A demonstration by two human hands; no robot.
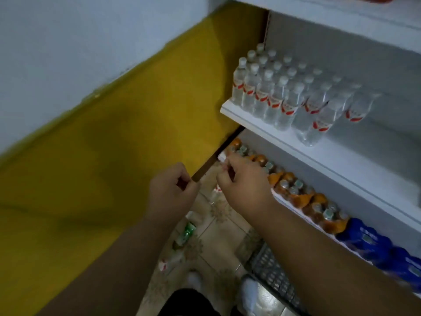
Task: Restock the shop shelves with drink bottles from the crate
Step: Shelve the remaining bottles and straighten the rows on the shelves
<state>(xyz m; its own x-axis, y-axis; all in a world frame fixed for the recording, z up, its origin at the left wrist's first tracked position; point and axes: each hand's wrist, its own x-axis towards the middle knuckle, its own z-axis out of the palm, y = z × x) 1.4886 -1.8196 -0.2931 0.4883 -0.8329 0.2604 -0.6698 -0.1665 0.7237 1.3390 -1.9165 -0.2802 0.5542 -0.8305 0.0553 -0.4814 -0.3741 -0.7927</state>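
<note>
My left hand (pixel 173 190) and my right hand (pixel 243 183) are held close together in front of the left end of the lower shelf, both with fingers curled in. I see nothing clearly held in either. Just behind my right hand, the lower shelf carries a row of orange drink bottles (pixel 296 190), then blue bottles (pixel 376 245) further right. The middle shelf (pixel 262 131) holds several rows of clear water bottles with red labels (pixel 284 94). A grey mesh crate (pixel 273 274) sits on the floor under my right forearm.
A yellow-and-white wall (pixel 102 133) closes off the left side. On the tiled floor (pixel 218 231) lie a green bottle (pixel 186 233), a red-labelled bottle (pixel 164 263) and a clear one (pixel 216 192) between my hands. The right part of the middle shelf is bare.
</note>
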